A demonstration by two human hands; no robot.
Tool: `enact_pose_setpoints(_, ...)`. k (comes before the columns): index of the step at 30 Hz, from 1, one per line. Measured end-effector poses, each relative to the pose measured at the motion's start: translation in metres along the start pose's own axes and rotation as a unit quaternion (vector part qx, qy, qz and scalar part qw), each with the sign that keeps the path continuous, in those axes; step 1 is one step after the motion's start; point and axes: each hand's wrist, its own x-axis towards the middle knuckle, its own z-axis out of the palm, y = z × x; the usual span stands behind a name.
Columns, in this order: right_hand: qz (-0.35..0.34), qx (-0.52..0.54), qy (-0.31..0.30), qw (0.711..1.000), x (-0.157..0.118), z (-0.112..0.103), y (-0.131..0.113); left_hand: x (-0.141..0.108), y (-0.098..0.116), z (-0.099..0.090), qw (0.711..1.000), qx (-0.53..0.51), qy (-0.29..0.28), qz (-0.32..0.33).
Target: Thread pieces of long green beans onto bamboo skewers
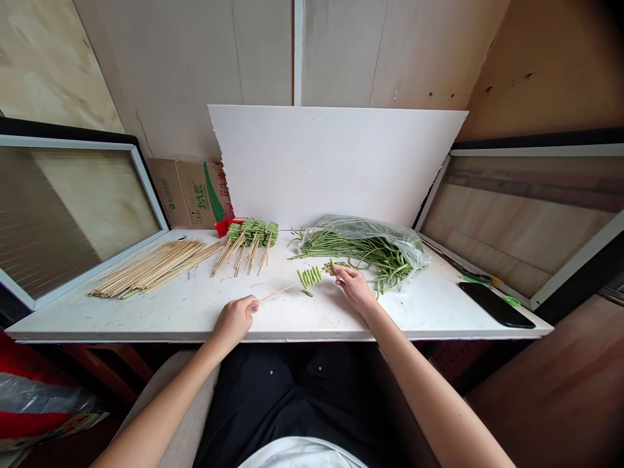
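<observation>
My left hand (237, 316) is closed on the lower end of a thin bamboo skewer (280, 292), which slants up to the right. Several short green bean pieces (309, 277) are threaded side by side on its far part. Between the thumb and fingers of my right hand (351, 283) is another bean piece (332, 265), close to the skewer's tip. One loose bean piece (307, 294) lies on the table below the threaded ones. Behind my right hand, long green beans (341, 246) spill out of a clear plastic bag (390, 233).
Bare skewers (151, 268) lie in a pile on the left of the white table (185, 322). Filled bean skewers (253, 231) are stacked at the back. A black phone (494, 304) and scissors (475, 274) lie at the right. A white board (331, 162) and cardboard box (188, 195) stand behind.
</observation>
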Motion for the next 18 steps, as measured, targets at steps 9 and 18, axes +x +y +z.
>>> enact_pose_setpoints(9,-0.023,-0.039,0.003,0.999,0.004,-0.004,0.012,0.001,-0.002,0.001,1.000,-0.003,-0.002,0.003)
enact_pose_setpoints(18,-0.005,-0.003,0.021,1.000,-0.001,0.003,0.002,0.001,-0.002,0.001,1.000,-0.013,-0.001,0.004)
